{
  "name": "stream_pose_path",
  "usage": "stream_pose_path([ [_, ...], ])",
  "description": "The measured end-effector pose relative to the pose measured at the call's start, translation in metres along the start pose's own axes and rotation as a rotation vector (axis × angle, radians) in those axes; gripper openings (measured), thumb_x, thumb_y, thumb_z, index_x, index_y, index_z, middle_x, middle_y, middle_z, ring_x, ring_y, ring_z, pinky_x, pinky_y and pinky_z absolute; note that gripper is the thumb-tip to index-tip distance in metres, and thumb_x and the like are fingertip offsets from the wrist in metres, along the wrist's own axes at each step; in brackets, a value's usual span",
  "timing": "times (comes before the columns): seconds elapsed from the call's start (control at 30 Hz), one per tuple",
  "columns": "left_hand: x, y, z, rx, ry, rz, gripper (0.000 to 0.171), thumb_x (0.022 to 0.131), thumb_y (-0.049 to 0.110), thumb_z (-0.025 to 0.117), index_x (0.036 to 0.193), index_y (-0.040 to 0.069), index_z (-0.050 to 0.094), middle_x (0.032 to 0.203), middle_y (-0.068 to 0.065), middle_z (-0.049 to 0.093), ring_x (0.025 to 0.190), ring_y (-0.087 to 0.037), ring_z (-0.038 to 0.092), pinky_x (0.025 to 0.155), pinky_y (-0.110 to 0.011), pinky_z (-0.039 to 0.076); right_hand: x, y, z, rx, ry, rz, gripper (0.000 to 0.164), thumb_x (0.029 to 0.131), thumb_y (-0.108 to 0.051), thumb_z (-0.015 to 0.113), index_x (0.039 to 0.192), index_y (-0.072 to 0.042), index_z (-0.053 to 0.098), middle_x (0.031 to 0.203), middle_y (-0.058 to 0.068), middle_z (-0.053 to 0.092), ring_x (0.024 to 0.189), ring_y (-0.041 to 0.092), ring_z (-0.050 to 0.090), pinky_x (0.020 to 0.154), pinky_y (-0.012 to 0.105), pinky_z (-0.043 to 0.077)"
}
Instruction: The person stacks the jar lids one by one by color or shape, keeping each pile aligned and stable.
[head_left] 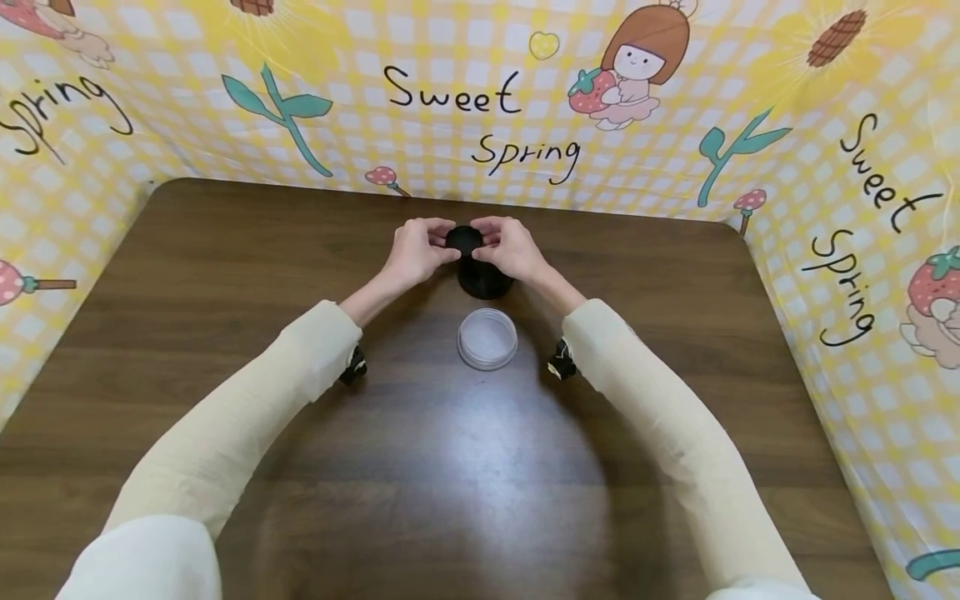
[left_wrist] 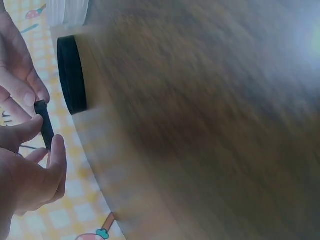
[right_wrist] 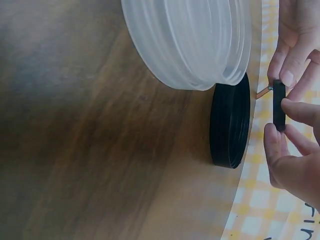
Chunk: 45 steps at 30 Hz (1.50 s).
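Observation:
A small black disc (head_left: 464,241) is held up flat between both hands, above the far part of the table. My left hand (head_left: 415,250) pinches its left edge with thumb and fingers. On the opposite edge, my right hand (head_left: 513,248) has the same kind of pinch. Below the disc, partly covered by it and the right hand in the head view, a larger round black lid (right_wrist: 230,125) lies on the table, apart from the disc. Its raised rim shows in the right wrist view. Nearer to me stands a shallow clear plastic round container (head_left: 487,339).
The dark wood table (head_left: 390,467) ends not far beyond the hands. A yellow checked cloth (head_left: 450,42) with drawings rises behind it and along both sides. Small black devices sit under both sleeve cuffs. A bright reflection lies on the tabletop in front of the container.

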<state>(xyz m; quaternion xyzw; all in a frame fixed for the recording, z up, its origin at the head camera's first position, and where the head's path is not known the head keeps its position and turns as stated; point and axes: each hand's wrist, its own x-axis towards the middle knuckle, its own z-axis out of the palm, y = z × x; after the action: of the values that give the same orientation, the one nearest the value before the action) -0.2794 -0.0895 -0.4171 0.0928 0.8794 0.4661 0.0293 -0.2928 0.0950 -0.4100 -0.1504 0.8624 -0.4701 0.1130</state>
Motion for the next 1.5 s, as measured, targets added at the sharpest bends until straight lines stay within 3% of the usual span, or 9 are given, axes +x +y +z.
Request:
stream_pose_path([
  [0.23,-0.006,-0.002,0.006,-0.001,-0.04,0.008,0.042,0.083,0.004,0.074,0.123,-0.003,0.063,0.114,-0.019,0.066,0.1,-0.028,0.063,0.087,-0.037,0.052,-0.012,0.003,0.005,-0.038,0.035,0.019,0.044,0.085,0.0,0.07,0.128,0.002,0.058,0.122,0.016,0.062,0.103,0.026,0.06,0.09,0.029,0.048],
  [0.5,0.002,0.01,0.024,0.045,-0.099,0.024,0.04,0.083,0.006,0.075,0.12,-0.003,0.065,0.112,-0.017,0.067,0.098,-0.026,0.064,0.086,-0.034,0.052,-0.027,0.012,-0.008,-0.081,0.055,0.039,0.046,0.086,0.001,0.069,0.129,0.004,0.057,0.125,0.017,0.06,0.106,0.028,0.06,0.091,0.031,0.048],
  [0.73,0.001,0.011,0.033,0.06,-0.128,-0.004,0.041,0.083,0.003,0.074,0.121,-0.005,0.063,0.111,-0.019,0.067,0.099,-0.027,0.063,0.087,-0.034,0.051,-0.033,0.021,-0.005,-0.09,0.05,0.04,0.045,0.086,0.001,0.069,0.129,0.006,0.057,0.126,0.02,0.058,0.105,0.03,0.06,0.091,0.032,0.048],
  [1.0,-0.001,0.007,0.033,0.077,-0.124,0.011,0.039,0.081,0.001,0.075,0.119,-0.005,0.064,0.106,-0.02,0.067,0.097,-0.027,0.063,0.087,-0.034,0.051,-0.034,0.025,0.005,-0.116,0.079,0.023,0.044,0.085,0.002,0.07,0.127,0.006,0.059,0.121,0.023,0.052,0.101,0.029,0.06,0.088,0.03,0.05],
  [1.17,-0.002,0.006,0.033,0.134,-0.128,0.039,0.04,0.081,0.003,0.075,0.119,-0.005,0.064,0.105,-0.02,0.062,0.097,-0.027,0.062,0.087,-0.034,0.05,-0.033,0.026,0.007,-0.138,0.08,0.008,0.043,0.084,0.003,0.071,0.125,0.006,0.06,0.118,0.023,0.051,0.1,0.029,0.061,0.087,0.029,0.05],
  [1.5,-0.003,0.006,0.035,0.203,-0.146,0.097,0.04,0.08,0.0,0.076,0.118,-0.008,0.064,0.103,-0.021,0.055,0.095,-0.028,0.057,0.085,-0.032,0.05,-0.033,0.028,0.006,-0.195,0.049,-0.009,0.045,0.084,0.001,0.071,0.127,0.007,0.058,0.116,0.023,0.051,0.1,0.029,0.06,0.087,0.029,0.05],
])
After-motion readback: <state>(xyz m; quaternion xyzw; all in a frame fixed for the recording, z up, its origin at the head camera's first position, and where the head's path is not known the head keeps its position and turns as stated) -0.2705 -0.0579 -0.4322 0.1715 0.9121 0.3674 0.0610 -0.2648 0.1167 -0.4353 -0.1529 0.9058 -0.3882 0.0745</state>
